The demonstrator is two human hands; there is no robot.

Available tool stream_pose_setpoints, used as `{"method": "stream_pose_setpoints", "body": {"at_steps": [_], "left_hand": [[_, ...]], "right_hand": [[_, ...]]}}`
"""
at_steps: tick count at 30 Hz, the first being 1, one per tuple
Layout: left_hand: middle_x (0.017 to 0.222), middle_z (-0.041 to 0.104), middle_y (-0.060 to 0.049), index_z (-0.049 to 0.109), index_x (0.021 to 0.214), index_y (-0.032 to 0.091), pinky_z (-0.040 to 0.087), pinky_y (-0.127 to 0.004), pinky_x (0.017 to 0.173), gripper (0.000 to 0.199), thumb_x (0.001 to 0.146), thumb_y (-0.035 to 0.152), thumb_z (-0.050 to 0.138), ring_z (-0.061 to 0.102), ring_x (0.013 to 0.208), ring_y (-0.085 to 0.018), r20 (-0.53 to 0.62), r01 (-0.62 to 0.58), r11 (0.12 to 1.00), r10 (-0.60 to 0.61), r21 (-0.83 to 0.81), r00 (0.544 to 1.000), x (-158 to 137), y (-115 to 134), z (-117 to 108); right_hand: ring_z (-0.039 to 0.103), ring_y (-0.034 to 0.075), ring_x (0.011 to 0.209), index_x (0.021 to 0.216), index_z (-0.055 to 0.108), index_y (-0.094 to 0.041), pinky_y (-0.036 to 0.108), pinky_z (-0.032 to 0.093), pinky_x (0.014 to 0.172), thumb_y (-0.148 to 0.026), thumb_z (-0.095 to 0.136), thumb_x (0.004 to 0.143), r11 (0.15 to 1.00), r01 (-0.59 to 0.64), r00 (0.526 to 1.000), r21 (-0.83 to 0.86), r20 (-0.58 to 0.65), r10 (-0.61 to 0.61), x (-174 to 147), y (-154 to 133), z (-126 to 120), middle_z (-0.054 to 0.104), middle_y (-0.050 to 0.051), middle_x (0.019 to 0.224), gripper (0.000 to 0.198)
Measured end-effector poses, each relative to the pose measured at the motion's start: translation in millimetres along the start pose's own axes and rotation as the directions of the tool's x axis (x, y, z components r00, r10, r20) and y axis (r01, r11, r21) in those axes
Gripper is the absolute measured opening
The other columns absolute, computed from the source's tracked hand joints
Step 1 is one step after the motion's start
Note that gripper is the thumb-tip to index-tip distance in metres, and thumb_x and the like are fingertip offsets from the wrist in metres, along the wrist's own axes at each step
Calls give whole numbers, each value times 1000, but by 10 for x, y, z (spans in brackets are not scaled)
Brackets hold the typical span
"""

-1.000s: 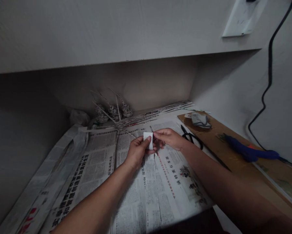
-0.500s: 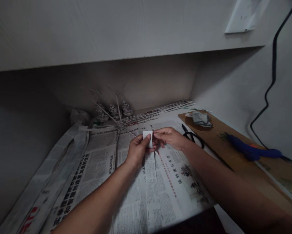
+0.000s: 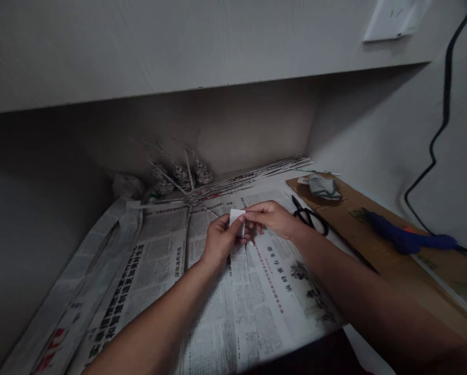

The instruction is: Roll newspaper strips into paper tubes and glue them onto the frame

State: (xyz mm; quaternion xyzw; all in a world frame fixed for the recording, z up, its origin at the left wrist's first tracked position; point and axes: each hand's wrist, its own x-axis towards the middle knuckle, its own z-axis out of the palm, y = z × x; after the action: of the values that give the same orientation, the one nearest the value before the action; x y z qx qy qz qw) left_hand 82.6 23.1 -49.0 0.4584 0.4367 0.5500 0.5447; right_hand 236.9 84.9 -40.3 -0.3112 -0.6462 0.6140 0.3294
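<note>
A small white strip of paper (image 3: 237,214) stands up between my two hands above the newspaper (image 3: 205,297). My left hand (image 3: 221,240) is closed on the strip, its thumb pressed flat against the front. At the strip's upper right edge, the thumb and fingertips of my right hand (image 3: 275,219) pinch the paper. The lower part of the strip is hidden behind my fingers. Just beyond my left hand lies a woven piece with thin rolled-paper sticks (image 3: 190,199) radiating from it. Black-handled scissors (image 3: 309,216) lie right of my right hand.
Several rolled-paper sticks (image 3: 268,173) lie along the back, beside woven cone-like pieces (image 3: 203,173). On the right, a cardboard sheet (image 3: 358,239) carries a folded cloth (image 3: 324,186) and a blue glue gun (image 3: 407,238) with a cable. An overhanging panel (image 3: 202,47) is above.
My right fingertips and left thumb have shifted slightly at the strip's top, and its upper edge tilts a little more. The view has moved slightly; both hands keep their hold.
</note>
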Motion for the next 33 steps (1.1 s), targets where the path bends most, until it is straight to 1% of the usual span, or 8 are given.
{"method": "stream_pose_setpoints", "body": {"at_steps": [4,8,13,17,21,26,33], "left_hand": [[78,66,-7,65,89,12,51,-23,52,36,75,45,64,59,58,-11,10,-24,1000,24,-1,1000,-2,-2,6],[81,67,-9,64,90,12,53,-24,53,39,76,48,61,61,61,-13,7,-27,999,27,20,1000,-10,-3,20],[76,67,-8,64,87,11,54,-26,55,41,76,51,59,61,59,-14,-6,-54,997,55,63,998,-9,-49,14],[73,65,-6,64,88,12,53,-27,54,40,75,50,60,59,58,-14,-31,-41,996,44,74,999,-10,-68,14],[75,65,-6,65,89,12,54,-28,57,37,76,46,61,60,62,-15,-27,-46,996,49,82,998,-23,-48,30],[75,65,-6,65,92,12,53,-27,56,36,75,44,62,61,63,-16,-34,-38,990,43,138,999,-36,-33,41],[74,65,-5,65,82,13,53,-28,56,31,74,44,64,60,62,-15,-24,-73,990,76,124,997,-48,-32,54]], "right_hand": [[53,9,52,94,71,-10,19,37,42,-41,67,75,1000,11,1000,22,-19,-10,-11,-9,8,60,2,60,36],[49,7,45,91,71,-11,19,36,39,-38,67,75,1000,-22,998,22,-53,23,-25,-25,8,59,1,59,32],[49,7,44,94,70,-10,18,37,38,-33,64,77,999,-36,997,-12,-71,35,-29,-41,8,60,1,59,29],[49,7,43,94,70,-11,18,38,37,-29,63,76,999,-49,995,-13,-91,47,-19,-29,12,59,1,58,27],[49,7,43,89,70,-10,18,37,36,-32,66,74,999,-45,991,17,-124,47,-2,-4,17,58,0,56,26],[44,6,39,84,70,-10,18,34,34,-34,69,72,997,-54,985,46,-160,61,4,0,34,56,-1,52,27],[40,5,37,78,69,-12,17,32,32,-36,71,71,999,-35,990,38,-136,40,4,3,42,54,-2,51,26]]}}
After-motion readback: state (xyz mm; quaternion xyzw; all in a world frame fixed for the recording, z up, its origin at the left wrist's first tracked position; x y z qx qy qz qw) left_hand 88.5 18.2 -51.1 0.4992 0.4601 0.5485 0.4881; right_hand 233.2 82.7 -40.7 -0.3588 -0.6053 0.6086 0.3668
